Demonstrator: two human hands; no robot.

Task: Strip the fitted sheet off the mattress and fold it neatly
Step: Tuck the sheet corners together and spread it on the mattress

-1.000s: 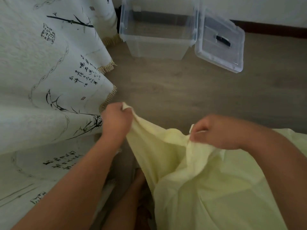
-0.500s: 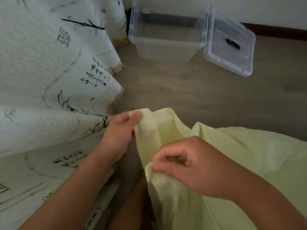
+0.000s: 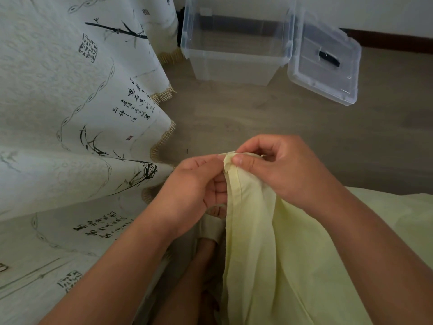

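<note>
A clear bin (image 3: 234, 64) and its lid (image 3: 311, 76) rest on the wooden floor (image 3: 257, 118).

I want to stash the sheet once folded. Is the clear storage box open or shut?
Open. The clear storage box has no lid on top; its lid sits beside it on the floor.

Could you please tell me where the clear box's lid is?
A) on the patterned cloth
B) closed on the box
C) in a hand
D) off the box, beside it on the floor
D: the lid lies on the wooden floor next to the open clear box, not on it.
</note>
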